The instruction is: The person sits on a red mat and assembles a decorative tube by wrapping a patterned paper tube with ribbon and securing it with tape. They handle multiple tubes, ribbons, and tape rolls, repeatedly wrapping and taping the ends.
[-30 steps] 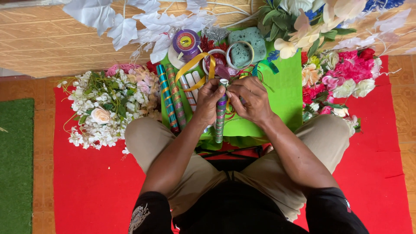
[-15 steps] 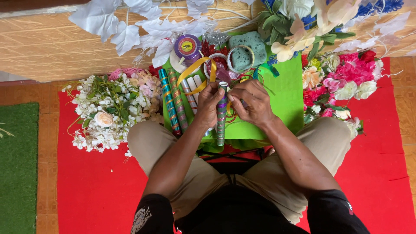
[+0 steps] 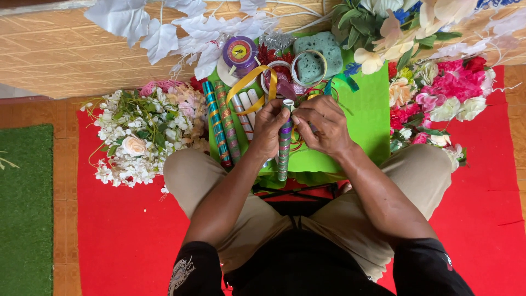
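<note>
I sit cross-legged on a red mat [image 3: 120, 230] with a green cloth [image 3: 361, 120] in front of me. My left hand [image 3: 268, 129] grips a thin tube [image 3: 284, 151] wrapped in glittery green, held upright over the cloth. My right hand [image 3: 323, 123] pinches at the tube's white top end, fingers closed on it. A yellow ribbon [image 3: 249, 82] loops just beyond my left hand. Several more wrapped tubes [image 3: 224, 129], teal and green with gold bands, lie side by side to the left of my left hand, next to plain white ones [image 3: 245, 112].
White artificial flowers [image 3: 137, 137] are heaped at left; pink, red and cream ones [image 3: 438, 104] at right. A purple ribbon spool [image 3: 240, 52], tape rings [image 3: 307, 66] and a green foam block [image 3: 329, 49] lie beyond the cloth. White leaves [image 3: 159, 33] lie on wooden flooring; a green mat [image 3: 24, 208] borders far left.
Both hands stay on the tube with small finger movements at its top. The view shifted slightly.
</note>
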